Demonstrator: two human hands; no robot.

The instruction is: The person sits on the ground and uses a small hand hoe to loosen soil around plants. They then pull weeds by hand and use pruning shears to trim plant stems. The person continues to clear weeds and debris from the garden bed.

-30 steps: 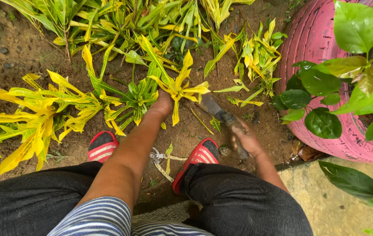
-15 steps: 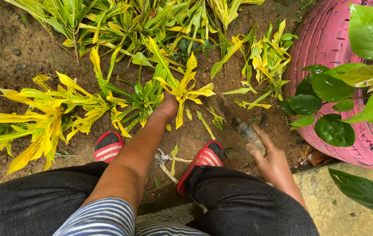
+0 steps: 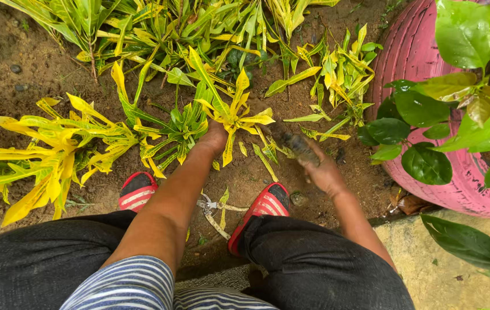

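down on the bare soil, seen from above the person's knees, the left hand [image 3: 215, 138] reaches out to about twelve o'clock and is closed around the base of a small yellow-leaved plant [image 3: 234, 115], its fingers buried under the leaves so only the back of the hand shows. at roughly two o'clock from that hand, and a little apart from it, the right hand [image 3: 325, 172] is clamped on the handle of a muddy garden tool [image 3: 295, 143], whose dark blade points up and left toward the plant; the tool is blurred, so its exact kind cannot be told. both forearms are smeared with dirt. between the two red striped sandals [image 3: 138, 190], at six o'clock from the plant, a pair of small shears [image 3: 210, 205] lies on the ground among cut leaf bits. a larger yellow and green shrub [image 3: 55, 152] spreads at nine o'clock, more green and yellow plants [image 3: 199, 28] crowd twelve o'clock, and a pink painted tyre [image 3: 423, 63] holding a broad-leaved green plant [image 3: 463, 40] stands at three o'clock, beside a pale concrete edge [image 3: 429, 247].
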